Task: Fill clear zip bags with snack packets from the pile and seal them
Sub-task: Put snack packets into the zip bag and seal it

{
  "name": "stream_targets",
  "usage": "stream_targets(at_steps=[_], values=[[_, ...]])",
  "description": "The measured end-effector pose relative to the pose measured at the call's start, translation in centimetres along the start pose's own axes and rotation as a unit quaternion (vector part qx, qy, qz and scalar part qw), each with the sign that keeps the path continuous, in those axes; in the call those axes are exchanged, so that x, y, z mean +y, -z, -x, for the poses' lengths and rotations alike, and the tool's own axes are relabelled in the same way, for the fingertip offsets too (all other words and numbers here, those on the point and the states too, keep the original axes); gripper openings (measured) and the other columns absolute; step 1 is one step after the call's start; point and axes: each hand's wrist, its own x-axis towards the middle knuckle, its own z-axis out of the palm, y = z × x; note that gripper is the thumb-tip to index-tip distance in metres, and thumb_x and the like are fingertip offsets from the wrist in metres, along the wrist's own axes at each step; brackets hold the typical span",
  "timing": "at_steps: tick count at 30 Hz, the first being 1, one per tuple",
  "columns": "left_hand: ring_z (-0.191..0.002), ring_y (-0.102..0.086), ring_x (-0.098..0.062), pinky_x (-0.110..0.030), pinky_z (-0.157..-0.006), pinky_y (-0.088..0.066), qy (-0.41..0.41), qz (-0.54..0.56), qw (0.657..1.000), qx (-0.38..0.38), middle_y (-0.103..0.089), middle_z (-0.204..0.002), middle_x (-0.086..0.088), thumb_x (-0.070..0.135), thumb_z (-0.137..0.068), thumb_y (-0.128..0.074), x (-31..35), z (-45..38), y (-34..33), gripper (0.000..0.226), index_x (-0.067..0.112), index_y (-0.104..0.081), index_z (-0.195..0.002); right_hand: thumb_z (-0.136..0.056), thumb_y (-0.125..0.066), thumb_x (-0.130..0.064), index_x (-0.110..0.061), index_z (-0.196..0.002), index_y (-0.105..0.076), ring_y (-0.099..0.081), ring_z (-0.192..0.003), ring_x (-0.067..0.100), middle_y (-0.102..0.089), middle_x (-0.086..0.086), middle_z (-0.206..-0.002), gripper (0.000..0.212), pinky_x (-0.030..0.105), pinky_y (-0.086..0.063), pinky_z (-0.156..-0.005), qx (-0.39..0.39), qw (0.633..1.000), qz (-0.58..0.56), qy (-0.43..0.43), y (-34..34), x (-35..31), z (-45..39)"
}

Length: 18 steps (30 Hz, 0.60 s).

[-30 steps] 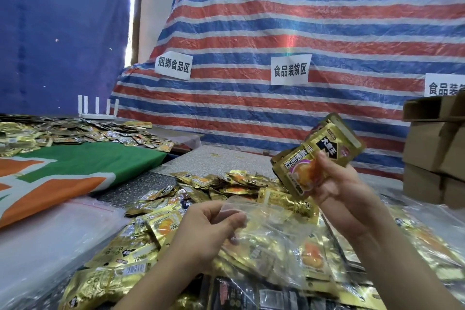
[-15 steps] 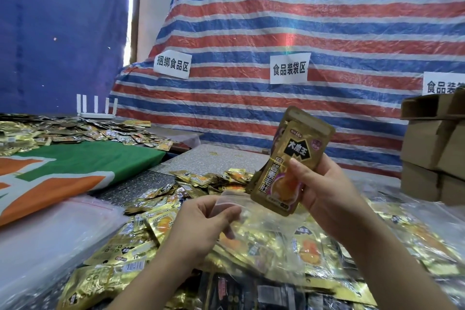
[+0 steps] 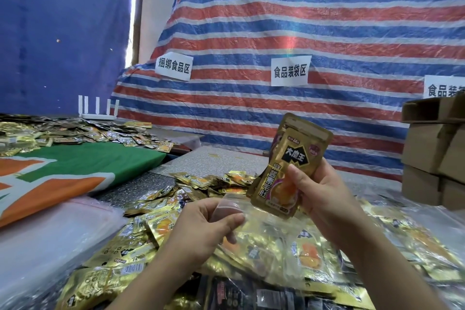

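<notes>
Both hands are up over the pile, close together but not touching. The left hand (image 3: 208, 226) pinches the top edge of a clear zip bag (image 3: 274, 239) between thumb and fingers — likely to keep its mouth pulled open. The right hand (image 3: 324, 194) grips a gold snack packet (image 3: 292, 166) by its side, thumb on the front, and holds it almost upright with its bottom end just above the bag's opening. That looks like the way to slide it straight down inside. A second packet seems to sit behind the first one, but it is hard to tell.

The bag is thin, soft and see-through, and gold packets already show inside it. It sags onto the pile of snack packets (image 3: 156, 219) below. The packets are flat, shiny and crinkly, with dark labels and an orange picture. Under them, the table (image 3: 219, 161) is gray and speckled. Brown cardboard boxes (image 3: 432, 158) are stacked at the right.
</notes>
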Motion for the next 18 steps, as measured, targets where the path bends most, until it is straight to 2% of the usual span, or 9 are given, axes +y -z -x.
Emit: stream_targets(at_steps=[6, 10, 13, 18], values=[[-0.053, -0.062, -0.013, -0.018, -0.055, -0.045, 0.001, 0.003, 1.000, -0.005, -0.067, -0.058, -0.007, 0.036, -0.060, -0.080, -0.30, 0.02, 0.14, 0.030, 0.015, -0.075, -0.080, -0.084, -0.064, -0.022, -0.018, -0.124, -0.057, -0.073, -0.099, 0.030, -0.074, 0.009, -0.109, 0.040, 0.039, -0.060, -0.072, 0.018, 1.000, -0.007, 0.015, -0.23, 0.11, 0.06], [-0.053, -0.062, -0.013, -0.017, -0.054, -0.046, -0.006, 0.008, 1.000, -0.007, -0.069, -0.060, -0.005, 0.034, -0.062, -0.080, -0.31, 0.02, 0.16, 0.029, 0.016, -0.077, -0.084, -0.082, -0.066, -0.022, -0.026, -0.115, -0.064, -0.072, -0.101, 0.030, -0.074, 0.010, -0.109, 0.033, 0.041, -0.061, -0.075, -0.011, 1.000, 0.019, 0.009, -0.27, 0.21, 0.33], [-0.052, -0.061, -0.012, -0.014, -0.052, -0.044, -0.008, 0.013, 1.000, -0.016, -0.069, -0.060, -0.004, 0.031, -0.064, -0.079, -0.25, -0.02, 0.20, 0.020, 0.018, -0.077, -0.079, -0.081, -0.067, -0.023, -0.031, -0.107, -0.068, -0.072, -0.101, 0.027, -0.074, 0.007, -0.108, 0.027, 0.041, -0.060, -0.078, -0.038, 0.998, 0.054, 0.002, -0.34, 0.00, 0.37], [-0.053, -0.061, -0.011, -0.015, -0.052, -0.044, -0.015, 0.005, 1.000, -0.021, -0.070, -0.061, -0.004, 0.031, -0.068, -0.079, -0.32, -0.04, 0.24, 0.017, 0.025, -0.079, -0.084, -0.079, -0.067, -0.027, -0.039, -0.104, -0.067, -0.073, -0.097, 0.017, -0.075, -0.002, -0.105, 0.028, 0.027, -0.060, -0.072, -0.052, 0.987, 0.153, 0.024, -0.03, -0.56, 0.64]])
